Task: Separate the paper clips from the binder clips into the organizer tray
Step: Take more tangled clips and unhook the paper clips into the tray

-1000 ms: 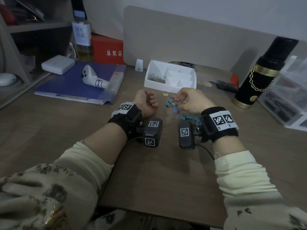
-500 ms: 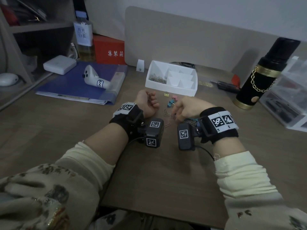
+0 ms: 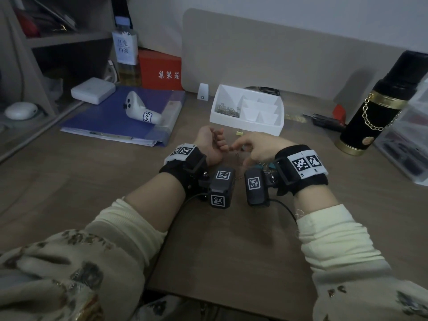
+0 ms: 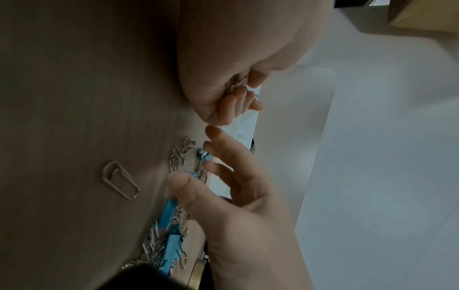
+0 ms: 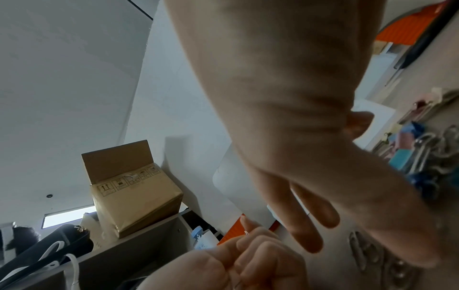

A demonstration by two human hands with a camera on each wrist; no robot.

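While the shelf unit (image 3: 34,66) fills the far left, a white pod-shaped case (image 3: 19,110) sits low on it, and a flat white box (image 3: 92,90) rests at the corner of a blue folder (image 3: 111,119). On that folder lies a white controller (image 3: 141,110) with handwriting on its handle, too small to read surely. Behind stands a bottle (image 3: 125,59) whose white label reads 月光白茶, and beside it a red box (image 3: 161,70) printed 集装箱.

Now to the centre: the left hand (image 3: 212,145) lies palm-up on the brown wood-grain surface (image 3: 220,251), its grip clenched around a small bunch of paper clips (image 4: 236,83), seen from the left wrist view tucked between curled fingers. Just beside it, the right hand (image 3: 259,147) hovers with fingers spread and relaxed, grip released, nothing in it, fingertips close to the left hand's knuckles. Under and behind the right hand is the mixed pile: blue binder clips (image 4: 171,241) tangled among silvery loose clips (image 4: 154,239), and one single paper clip (image 4: 120,180) lying apart on the wood. A gold binder clip (image 3: 239,132) sits near the white organizer tray (image 3: 245,125), whose left compartment already holds sorted clips (image 3: 227,110).

Further right, a black screwdriver (image 3: 324,119), then a black flask (image 3: 379,105) with gold bands and chain, and clear plastic drawers (image 3: 405,144) at the edge. A beige divider panel (image 3: 278,54) backs the surface under a pale wall.
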